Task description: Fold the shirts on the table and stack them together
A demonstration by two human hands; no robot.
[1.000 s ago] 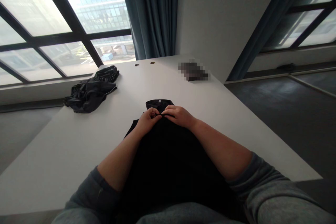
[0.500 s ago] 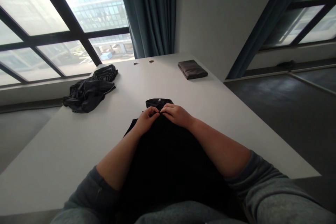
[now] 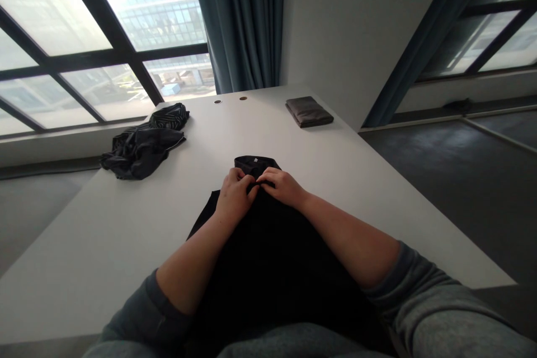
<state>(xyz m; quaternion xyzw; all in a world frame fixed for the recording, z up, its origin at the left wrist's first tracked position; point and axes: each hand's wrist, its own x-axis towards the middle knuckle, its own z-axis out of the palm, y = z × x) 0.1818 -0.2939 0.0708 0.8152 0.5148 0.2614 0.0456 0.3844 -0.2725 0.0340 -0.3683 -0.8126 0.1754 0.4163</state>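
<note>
A black shirt (image 3: 277,257) lies spread on the white table in front of me. Its round collar (image 3: 268,162), with a small pale label inside, points toward the far side. My left hand (image 3: 235,194) pinches the fabric at the front of the collar, its fingers curled over the edge. Right beside it, my right hand (image 3: 284,185) grips the same spot from the other side, thumb and fingertips closed on the cloth. The two sets of fingertips almost touch. Whatever small detail sits between them is too dark to make out.
Crumpled dark clothes (image 3: 145,142), some with a white line pattern, lie at the table's left edge. A folded dark grey garment (image 3: 309,111) rests at the far right. Two round cable holes are set near the back of the white table (image 3: 377,196), by the curtain (image 3: 247,28).
My left hand has rolled over the collar front, its fingers now reaching further over the edge. My right hand stays nearly in place, still pinching the cloth.
</note>
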